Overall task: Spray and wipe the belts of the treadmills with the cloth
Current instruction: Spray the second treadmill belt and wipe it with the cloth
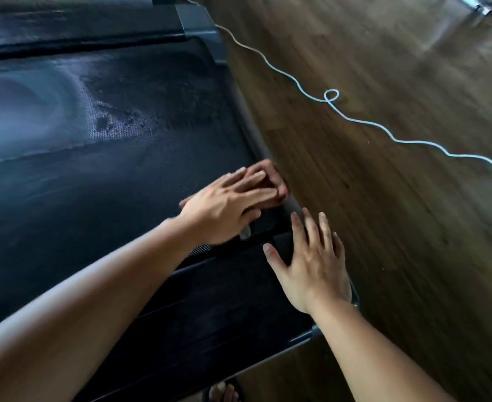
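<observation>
Black belt (94, 175) fills the left, with a damp, streaked patch (117, 123) in its far part. Nearer the right edge the left grip (224, 207), fingers flat and extended, presses the brown cloth (270, 175) onto the belt just beside the side rail (256, 134). The cloth lies under and just beyond the fingertips. Wiping well likely means even pressure and overlapping strokes back toward the wet patch. The right grip (311, 265), fingers spread and holding nothing, rests on the rear cover (224, 300). A white cord (331, 97) trails over the wooden floor (384, 198).

floor (398, 227): dark wood planks | cord (329, 101): white, lies on floor in a wavy line, one small loop | metal object (475, 2): top right corner, blurred
</observation>
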`<state>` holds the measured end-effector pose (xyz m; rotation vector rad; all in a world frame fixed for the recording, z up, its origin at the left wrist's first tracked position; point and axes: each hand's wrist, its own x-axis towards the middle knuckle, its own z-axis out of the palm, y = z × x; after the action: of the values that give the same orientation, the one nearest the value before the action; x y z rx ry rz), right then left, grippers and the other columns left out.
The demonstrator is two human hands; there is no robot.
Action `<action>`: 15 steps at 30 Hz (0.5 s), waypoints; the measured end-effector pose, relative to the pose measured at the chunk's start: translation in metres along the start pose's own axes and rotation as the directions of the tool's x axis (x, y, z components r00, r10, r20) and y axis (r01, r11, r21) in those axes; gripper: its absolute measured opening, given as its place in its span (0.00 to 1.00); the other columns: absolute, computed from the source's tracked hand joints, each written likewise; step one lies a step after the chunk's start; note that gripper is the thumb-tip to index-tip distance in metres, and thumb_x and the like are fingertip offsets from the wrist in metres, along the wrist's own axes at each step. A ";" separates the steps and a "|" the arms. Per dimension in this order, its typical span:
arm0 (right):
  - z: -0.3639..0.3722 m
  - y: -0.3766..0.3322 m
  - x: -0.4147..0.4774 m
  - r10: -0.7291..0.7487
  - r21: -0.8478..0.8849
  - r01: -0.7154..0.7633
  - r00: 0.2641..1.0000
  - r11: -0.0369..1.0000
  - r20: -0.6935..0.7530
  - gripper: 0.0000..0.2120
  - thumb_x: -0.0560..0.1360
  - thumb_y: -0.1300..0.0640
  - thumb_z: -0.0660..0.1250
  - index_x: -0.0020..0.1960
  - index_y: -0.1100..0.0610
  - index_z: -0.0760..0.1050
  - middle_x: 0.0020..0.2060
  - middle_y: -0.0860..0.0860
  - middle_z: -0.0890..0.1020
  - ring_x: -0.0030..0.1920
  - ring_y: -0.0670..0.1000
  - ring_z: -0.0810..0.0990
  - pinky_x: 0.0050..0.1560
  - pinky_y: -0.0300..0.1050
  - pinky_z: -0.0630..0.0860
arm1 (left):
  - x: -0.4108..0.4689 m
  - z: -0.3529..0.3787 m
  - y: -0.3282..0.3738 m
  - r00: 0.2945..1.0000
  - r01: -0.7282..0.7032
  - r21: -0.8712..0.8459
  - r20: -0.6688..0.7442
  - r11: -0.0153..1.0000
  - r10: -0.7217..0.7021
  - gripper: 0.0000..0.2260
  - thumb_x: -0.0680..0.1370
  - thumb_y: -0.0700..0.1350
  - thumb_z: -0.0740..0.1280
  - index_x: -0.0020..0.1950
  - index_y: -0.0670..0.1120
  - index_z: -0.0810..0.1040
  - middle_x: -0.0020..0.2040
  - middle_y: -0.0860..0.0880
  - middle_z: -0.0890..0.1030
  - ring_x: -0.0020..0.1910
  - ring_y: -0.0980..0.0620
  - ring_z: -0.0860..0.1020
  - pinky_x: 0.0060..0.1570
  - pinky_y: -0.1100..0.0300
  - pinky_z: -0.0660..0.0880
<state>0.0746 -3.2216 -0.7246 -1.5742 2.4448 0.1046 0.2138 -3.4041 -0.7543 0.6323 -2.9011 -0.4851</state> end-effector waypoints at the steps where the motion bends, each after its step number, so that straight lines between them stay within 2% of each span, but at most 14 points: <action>1: -0.001 -0.001 0.000 0.007 0.008 -0.007 1.000 1.000 -0.004 0.45 0.72 0.26 0.32 0.81 0.51 0.43 0.81 0.48 0.44 0.80 0.53 0.39 0.77 0.56 0.49 | -0.020 0.000 0.005 1.000 -0.004 -0.003 0.005 1.000 0.004 0.23 0.81 0.60 0.54 0.77 0.60 0.66 0.80 0.50 0.62 0.81 0.49 0.55 0.78 0.45 0.57; 3: -0.001 -0.002 -0.001 0.016 0.019 -0.016 1.000 1.000 -0.014 0.46 0.71 0.26 0.32 0.81 0.52 0.42 0.81 0.48 0.44 0.80 0.52 0.40 0.77 0.55 0.50 | -0.061 -0.003 0.004 1.000 -0.002 0.020 0.013 1.000 0.002 0.23 0.82 0.60 0.53 0.77 0.62 0.65 0.81 0.53 0.60 0.81 0.49 0.55 0.79 0.48 0.54; 7: 0.000 -0.003 -0.002 0.024 0.015 -0.023 0.999 1.000 -0.022 0.47 0.71 0.27 0.33 0.81 0.53 0.45 0.81 0.48 0.47 0.80 0.52 0.42 0.76 0.55 0.52 | -0.105 -0.017 -0.038 0.996 0.077 0.041 -0.042 0.996 -0.075 0.22 0.81 0.60 0.56 0.76 0.61 0.67 0.80 0.53 0.63 0.79 0.48 0.59 0.76 0.45 0.59; 9: 0.000 -0.003 -0.001 0.019 0.010 -0.018 1.000 1.000 -0.020 0.46 0.72 0.27 0.34 0.81 0.53 0.46 0.81 0.48 0.49 0.80 0.53 0.43 0.76 0.55 0.53 | -0.093 -0.026 -0.062 0.990 0.118 0.040 -0.083 0.992 -0.114 0.22 0.81 0.57 0.59 0.76 0.60 0.67 0.79 0.52 0.63 0.80 0.53 0.56 0.78 0.54 0.52; 11: -0.001 -0.003 -0.001 0.014 0.003 -0.014 1.000 1.000 -0.013 0.45 0.72 0.27 0.34 0.81 0.53 0.46 0.81 0.48 0.49 0.80 0.53 0.44 0.76 0.55 0.53 | -0.060 -0.033 -0.083 0.973 0.205 0.038 -0.116 0.978 -0.199 0.23 0.82 0.51 0.64 0.77 0.59 0.66 0.79 0.50 0.62 0.81 0.50 0.54 0.77 0.63 0.43; 13: -0.001 -0.002 -0.001 0.009 -0.008 -0.009 1.000 1.000 -0.014 0.45 0.73 0.27 0.34 0.81 0.54 0.45 0.81 0.49 0.49 0.80 0.53 0.44 0.76 0.56 0.54 | -0.019 -0.033 -0.098 0.941 0.323 -0.005 -0.101 0.946 -0.322 0.25 0.82 0.48 0.65 0.78 0.60 0.64 0.80 0.49 0.60 0.81 0.45 0.53 0.79 0.55 0.45; 15: 0.000 -0.001 -0.001 0.003 -0.011 -0.003 1.000 1.000 -0.024 0.46 0.73 0.26 0.35 0.81 0.54 0.46 0.81 0.50 0.51 0.80 0.53 0.45 0.76 0.56 0.55 | 0.019 -0.029 -0.096 0.946 0.308 -0.018 -0.102 0.951 -0.308 0.25 0.81 0.49 0.65 0.78 0.59 0.64 0.80 0.47 0.62 0.81 0.45 0.55 0.79 0.47 0.51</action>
<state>0.0763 -3.2211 -0.7246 -1.5858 2.4685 0.1011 0.2391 -3.5032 -0.7584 1.0861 -2.7130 -0.4722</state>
